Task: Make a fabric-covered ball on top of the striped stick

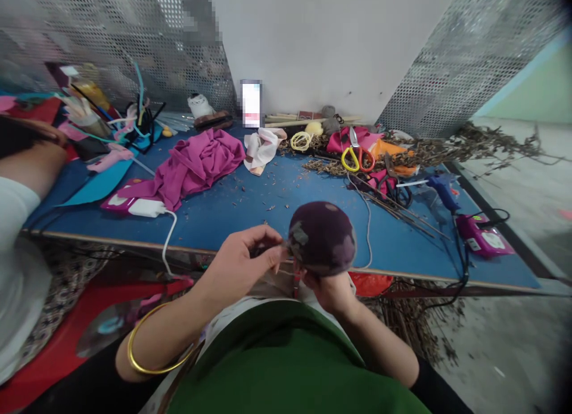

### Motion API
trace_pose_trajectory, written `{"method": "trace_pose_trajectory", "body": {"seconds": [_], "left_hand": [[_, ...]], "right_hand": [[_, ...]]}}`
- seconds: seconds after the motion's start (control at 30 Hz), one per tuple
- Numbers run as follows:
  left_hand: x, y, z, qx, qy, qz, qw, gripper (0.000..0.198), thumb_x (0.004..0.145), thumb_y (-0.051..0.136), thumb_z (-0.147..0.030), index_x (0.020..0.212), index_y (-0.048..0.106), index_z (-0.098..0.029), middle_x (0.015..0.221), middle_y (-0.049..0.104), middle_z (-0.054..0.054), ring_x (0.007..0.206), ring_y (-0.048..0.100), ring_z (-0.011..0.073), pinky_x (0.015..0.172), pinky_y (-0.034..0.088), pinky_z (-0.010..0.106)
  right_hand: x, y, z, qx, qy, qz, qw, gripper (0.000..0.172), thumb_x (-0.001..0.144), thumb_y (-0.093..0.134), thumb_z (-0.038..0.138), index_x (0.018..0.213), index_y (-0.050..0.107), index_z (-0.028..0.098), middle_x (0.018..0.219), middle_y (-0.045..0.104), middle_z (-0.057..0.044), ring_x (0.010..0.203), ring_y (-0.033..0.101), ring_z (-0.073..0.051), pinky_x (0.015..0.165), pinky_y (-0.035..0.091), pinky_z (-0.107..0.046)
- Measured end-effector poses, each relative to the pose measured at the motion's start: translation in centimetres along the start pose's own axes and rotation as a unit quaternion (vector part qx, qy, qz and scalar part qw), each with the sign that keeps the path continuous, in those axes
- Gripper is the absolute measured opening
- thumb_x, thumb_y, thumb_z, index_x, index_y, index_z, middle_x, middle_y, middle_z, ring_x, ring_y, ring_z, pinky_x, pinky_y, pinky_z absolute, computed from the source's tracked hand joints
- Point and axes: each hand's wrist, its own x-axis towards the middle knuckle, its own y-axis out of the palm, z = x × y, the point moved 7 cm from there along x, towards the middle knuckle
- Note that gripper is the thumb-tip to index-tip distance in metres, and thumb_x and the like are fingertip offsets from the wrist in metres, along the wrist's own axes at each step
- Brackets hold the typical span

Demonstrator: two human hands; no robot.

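Note:
A round, dark purple ball point(324, 238) with greyish patches is held up over the table's front edge. From below, my right hand point(333, 290) grips it, and most of those fingers are hidden behind the ball. Close against the ball's left side is my left hand point(248, 256), thumb and forefinger pinched together. Whatever lies between those fingertips is too small or blurred to make out.
On the blue table point(218, 214) lie a purple cloth point(203, 158), a pale cloth point(263, 149), scissors point(355, 152), dried twigs point(487, 143) and a blue glue gun point(442, 190). Purple power strips point(485, 238) trail cords. A phone point(251, 104) stands at the back; another person's arm point(27, 170) rests left.

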Motion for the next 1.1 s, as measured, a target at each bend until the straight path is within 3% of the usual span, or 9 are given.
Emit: {"method": "trace_pose_trajectory", "body": {"seconds": [0.1, 0.2, 0.3, 0.4, 0.47, 0.53, 0.77, 0.93, 1.1], "left_hand": [[0.5, 0.0, 0.7, -0.106, -0.033, 0.001, 0.994, 0.032, 0.075, 0.067, -0.046, 0.074, 0.061, -0.015, 0.057, 0.052, -0.004, 0.042, 0.032, 0.0042, 0.043, 0.022, 0.02], [0.8, 0.1, 1.6, -0.125, -0.06, -0.003, 0.99, 0.038, 0.072, 0.071, -0.049, 0.064, 0.06, -0.014, 0.056, 0.049, -0.003, 0.042, 0.031, 0.0032, 0.041, 0.018, 0.02], [0.9, 0.8, 2.8, -0.15, -0.084, 0.007, 0.985, 0.038, 0.073, 0.07, -0.05, 0.064, 0.06, -0.014, 0.056, 0.046, -0.004, 0.043, 0.031, 0.0035, 0.041, 0.018, 0.018], [0.9, 1.6, 3.7, -0.188, -0.101, 0.033, 0.976, 0.034, 0.074, 0.07, -0.047, 0.073, 0.062, -0.015, 0.059, 0.047, -0.005, 0.045, 0.031, 0.0034, 0.042, 0.02, 0.017], [0.8, 2.0, 3.9, -0.202, -0.11, 0.06, 0.971, 0.031, 0.074, 0.072, -0.044, 0.083, 0.064, -0.016, 0.061, 0.047, -0.006, 0.045, 0.03, 0.0028, 0.042, 0.019, 0.016], [0.7, 2.1, 3.8, -0.198, -0.115, 0.076, 0.971, 0.034, 0.072, 0.074, -0.041, 0.093, 0.065, -0.017, 0.061, 0.046, -0.006, 0.045, 0.029, 0.0026, 0.044, 0.019, 0.016], [0.6, 2.1, 3.1, -0.168, -0.088, 0.021, 0.982, 0.03, 0.07, 0.071, -0.039, 0.086, 0.067, -0.014, 0.059, 0.046, -0.006, 0.047, 0.03, 0.0044, 0.045, 0.02, 0.019], [0.8, 2.2, 3.6, -0.13, -0.085, 0.013, 0.988, 0.038, 0.072, 0.066, -0.037, 0.101, 0.065, -0.012, 0.06, 0.049, -0.005, 0.046, 0.03, 0.005, 0.044, 0.021, 0.019], [1.0, 1.8, 3.6, -0.023, -0.084, 0.022, 0.996, 0.039, 0.072, 0.063, -0.035, 0.103, 0.065, -0.012, 0.064, 0.058, -0.002, 0.055, 0.046, 0.0104, 0.052, 0.036, 0.021]], "right_hand": [[-2.0, -1.2, 2.2, -0.022, -0.082, -0.064, 0.994, 0.031, 0.095, 0.039, 0.028, 0.069, 0.053, 0.019, 0.067, 0.057, -0.004, 0.06, 0.053, -0.016, 0.057, 0.046, -0.029], [-3.7, -2.8, 6.1, -0.085, -0.231, -0.121, 0.962, 0.018, 0.091, 0.047, 0.018, 0.077, 0.058, 0.018, 0.091, 0.062, -0.011, 0.084, 0.058, -0.02, 0.073, 0.049, -0.034], [-3.8, -2.4, 8.5, -0.056, -0.317, -0.052, 0.945, 0.019, 0.095, 0.043, 0.02, 0.086, 0.059, 0.018, 0.104, 0.063, -0.014, 0.103, 0.058, -0.025, 0.085, 0.049, -0.04], [-2.8, -1.7, 8.9, 0.036, -0.317, 0.019, 0.947, 0.028, 0.099, 0.039, 0.032, 0.082, 0.057, 0.019, 0.082, 0.063, -0.008, 0.085, 0.061, -0.021, 0.073, 0.05, -0.035], [-2.3, -1.7, 8.4, 0.046, -0.296, 0.003, 0.954, 0.032, 0.099, 0.039, 0.033, 0.075, 0.054, 0.019, 0.067, 0.056, -0.003, 0.066, 0.053, -0.016, 0.061, 0.044, -0.029], [-2.5, -2.0, 8.0, 0.008, -0.289, -0.038, 0.956, 0.031, 0.099, 0.039, 0.029, 0.072, 0.051, 0.019, 0.06, 0.05, 0.0, 0.058, 0.044, -0.014, 0.058, 0.038, -0.028], [-4.0, -1.1, 9.6, -0.156, -0.349, -0.061, 0.922, 0.022, 0.091, 0.039, 0.012, 0.071, 0.044, 0.02, 0.06, 0.04, 0.0, 0.057, 0.036, -0.015, 0.053, 0.028, -0.029], [-3.9, 0.0, 10.3, -0.208, -0.373, -0.022, 0.904, 0.025, 0.091, 0.036, 0.014, 0.067, 0.044, 0.02, 0.058, 0.04, 0.0, 0.054, 0.034, -0.015, 0.05, 0.026, -0.029], [-3.4, 0.5, 10.9, -0.235, -0.383, 0.055, 0.892, 0.029, 0.093, 0.037, 0.016, 0.067, 0.048, 0.02, 0.059, 0.05, -0.003, 0.056, 0.04, -0.016, 0.052, 0.035, -0.028]]}}
